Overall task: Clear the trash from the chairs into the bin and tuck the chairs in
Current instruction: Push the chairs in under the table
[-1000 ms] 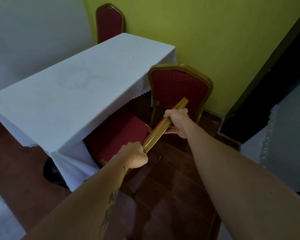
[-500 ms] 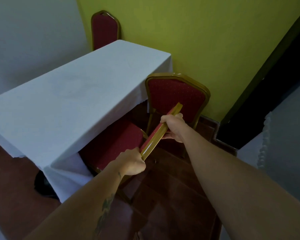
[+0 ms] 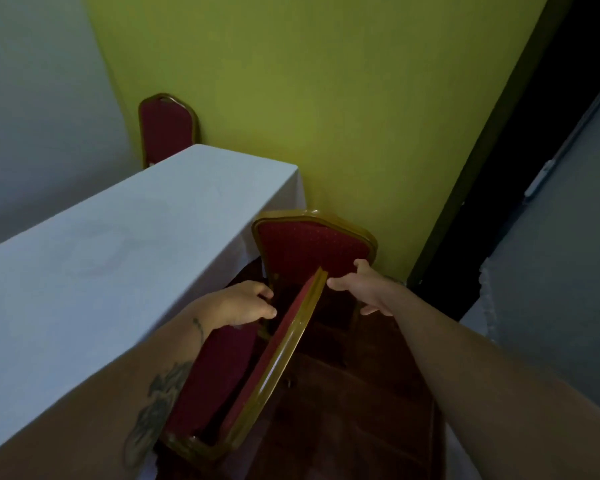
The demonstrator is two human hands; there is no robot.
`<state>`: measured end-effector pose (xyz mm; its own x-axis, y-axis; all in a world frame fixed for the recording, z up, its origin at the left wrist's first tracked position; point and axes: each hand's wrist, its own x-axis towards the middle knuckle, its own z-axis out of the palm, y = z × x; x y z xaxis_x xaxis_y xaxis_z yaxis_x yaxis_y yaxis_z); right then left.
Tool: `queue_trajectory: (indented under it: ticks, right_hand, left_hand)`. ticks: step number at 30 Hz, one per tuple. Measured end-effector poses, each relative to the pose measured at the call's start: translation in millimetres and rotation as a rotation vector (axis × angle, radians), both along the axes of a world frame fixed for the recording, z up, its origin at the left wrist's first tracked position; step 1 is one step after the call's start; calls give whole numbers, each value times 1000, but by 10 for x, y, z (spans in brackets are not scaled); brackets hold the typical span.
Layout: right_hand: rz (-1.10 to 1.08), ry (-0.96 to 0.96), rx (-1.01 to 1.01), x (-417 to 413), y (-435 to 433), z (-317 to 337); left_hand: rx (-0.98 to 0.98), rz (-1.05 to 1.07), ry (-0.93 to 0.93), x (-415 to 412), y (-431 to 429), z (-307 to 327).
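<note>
A red chair with a gold frame (image 3: 278, 362) stands below me, its seat partly under the white-clothed table (image 3: 94, 258). My left hand (image 3: 243, 303) hovers over the seat's far end, fingers apart, holding nothing. My right hand (image 3: 368, 289) is spread open just past the top of the backrest, in front of a second red chair (image 3: 312, 244) that stands at the table's end. No trash or bin is in view.
A third red chair (image 3: 167, 128) stands against the green wall (image 3: 326, 98) beyond the table. A dark doorway (image 3: 520, 174) and a grey panel (image 3: 568, 237) are on the right. The floor (image 3: 361, 410) is dark wood.
Both hands have let go of the near chair's backrest and moved forward toward the second chair. The near chair now sits closer to the table, and my view has moved forward and lifted.
</note>
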<state>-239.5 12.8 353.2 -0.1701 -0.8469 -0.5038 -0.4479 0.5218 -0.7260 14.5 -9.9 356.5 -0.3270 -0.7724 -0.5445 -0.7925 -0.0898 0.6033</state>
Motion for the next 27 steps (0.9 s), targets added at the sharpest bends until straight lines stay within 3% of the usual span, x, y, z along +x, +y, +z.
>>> queue_trajectory:
  ticks: [5, 14, 19, 23, 27]
  right_hand:
    - [-5, 139, -26, -532, -381, 142]
    - [249, 428, -72, -1083, -1528, 60]
    - [427, 442, -28, -1180, -2024, -177]
    - [574, 375, -19, -1227, -2220, -461]
    - [643, 322, -170, -1347, -2262, -584]
  left_hand:
    - [-111, -12, 45, -376, -544, 178]
    - [-461, 25, 79, -1204, -1445, 190]
    - [-476, -20, -262, -1558, -1904, 24]
    - [-529, 5, -348, -1750, -2108, -217]
    - [-658, -55, -507, -1756, -2236, -254]
